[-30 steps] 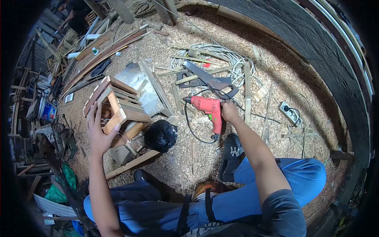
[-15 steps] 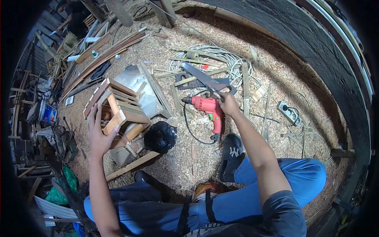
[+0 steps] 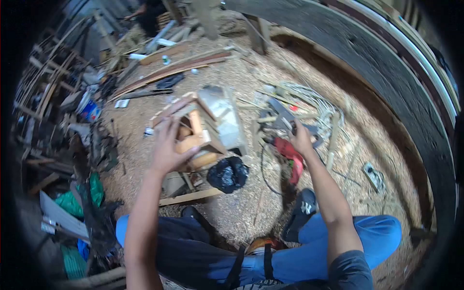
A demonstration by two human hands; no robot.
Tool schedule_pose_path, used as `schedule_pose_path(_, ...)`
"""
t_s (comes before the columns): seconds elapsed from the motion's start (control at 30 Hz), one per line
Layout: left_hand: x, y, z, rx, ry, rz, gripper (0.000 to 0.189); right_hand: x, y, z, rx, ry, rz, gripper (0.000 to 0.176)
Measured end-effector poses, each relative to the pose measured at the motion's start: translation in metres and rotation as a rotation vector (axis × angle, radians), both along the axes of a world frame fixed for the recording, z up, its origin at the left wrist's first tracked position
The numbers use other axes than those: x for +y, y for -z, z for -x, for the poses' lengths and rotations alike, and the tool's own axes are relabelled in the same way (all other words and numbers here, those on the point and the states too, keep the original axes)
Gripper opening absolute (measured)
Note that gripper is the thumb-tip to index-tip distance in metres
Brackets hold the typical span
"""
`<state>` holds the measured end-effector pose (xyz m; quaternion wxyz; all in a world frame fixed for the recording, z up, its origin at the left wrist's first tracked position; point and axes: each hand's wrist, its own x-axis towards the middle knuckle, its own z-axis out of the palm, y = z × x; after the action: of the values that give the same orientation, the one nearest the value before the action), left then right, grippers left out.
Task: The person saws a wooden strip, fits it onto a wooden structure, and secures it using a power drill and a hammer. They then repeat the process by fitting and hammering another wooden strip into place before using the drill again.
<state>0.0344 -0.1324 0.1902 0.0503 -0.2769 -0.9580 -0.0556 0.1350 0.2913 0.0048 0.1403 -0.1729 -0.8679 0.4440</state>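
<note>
My left hand (image 3: 170,151) grips the near side of a small slatted wooden box (image 3: 211,141), its fingers spread over the edge and the thumb on an inner panel. The box has openings and is tilted on its side. My right hand (image 3: 301,139) is closed around the handle end of a handsaw (image 3: 280,110), whose blade points up and left. Just below this hand lies a red power drill (image 3: 290,151), partly blurred. A black plastic bag (image 3: 228,175) sits right of the box. Behind the box is a grey metal sheet (image 3: 227,121).
Coiled pale cable (image 3: 314,94) and wood strips (image 3: 333,140) lie at the right. A power strip (image 3: 372,176) is farther right. Long planks (image 3: 174,75) stretch across the back left, and scrap clutters the left edge. Wood shavings cover the floor. Another person is partly visible at the back.
The view has swung left, so most things appear farther right and lower. My left hand stays on the box, and my right hand stays at the handsaw. The picture is now blurrier.
</note>
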Motion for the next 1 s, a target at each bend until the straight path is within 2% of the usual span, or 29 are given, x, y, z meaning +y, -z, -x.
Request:
schedule_pose_path(0.03,0.003,-0.005,-0.001,-0.075,-0.02,-0.044,0.114,-0.005,-0.008,0.008,0.097,-0.048,-0.045,0.033)
schedule_pose_path(0.1,-0.002,-0.005,0.006,-0.026,0.051,0.024,0.12,-0.024,-0.029,0.026,0.216,-0.116,-0.097,0.033)
schedule_pose_path(0.2,0.003,-0.022,0.001,-0.063,0.029,0.097,0.124,-0.053,-0.086,0.04,0.347,-0.228,-0.343,0.034)
schedule_pose_path(0.23,0.003,-0.022,0.0,-0.042,0.035,0.095,0.124,-0.065,-0.105,0.046,0.29,-0.243,-0.312,0.034)
schedule_pose_path(0.37,-0.002,-0.011,0.002,-0.008,0.04,0.046,0.12,-0.096,-0.156,0.08,0.421,-0.386,-0.353,0.034)
schedule_pose_path(0.47,-0.006,-0.004,0.003,0.027,0.057,-0.013,0.118,-0.122,-0.218,0.086,0.12,-0.544,-0.231,0.039)
schedule_pose_path(0.5,-0.006,-0.004,0.001,0.037,0.051,-0.022,0.118,-0.125,-0.228,0.09,0.128,-0.549,-0.242,0.039)
schedule_pose_path(0.53,-0.009,-0.005,0.001,0.035,0.051,-0.044,0.118,-0.132,-0.239,0.098,0.172,-0.663,-0.245,0.04)
schedule_pose_path(0.57,-0.009,-0.004,0.001,0.024,0.056,-0.057,0.118,-0.136,-0.245,0.101,0.208,-0.771,-0.236,0.04)
schedule_pose_path(0.63,-0.01,-0.004,0.0,0.023,0.049,-0.065,0.119,-0.14,-0.255,0.109,0.17,-0.803,-0.213,0.046)
schedule_pose_path(0.7,-0.011,-0.004,-0.001,0.02,0.05,-0.067,0.119,-0.139,-0.258,0.119,0.106,-0.806,-0.363,0.049)
schedule_pose_path(0.87,-0.012,0.002,0.002,0.031,0.058,-0.069,0.12,-0.14,-0.236,0.136,0.182,-0.726,-0.423,0.053)
schedule_pose_path(1.0,-0.011,0.003,0.004,0.043,0.072,-0.091,0.119,-0.153,-0.243,0.133,0.134,-0.724,-0.582,0.054)
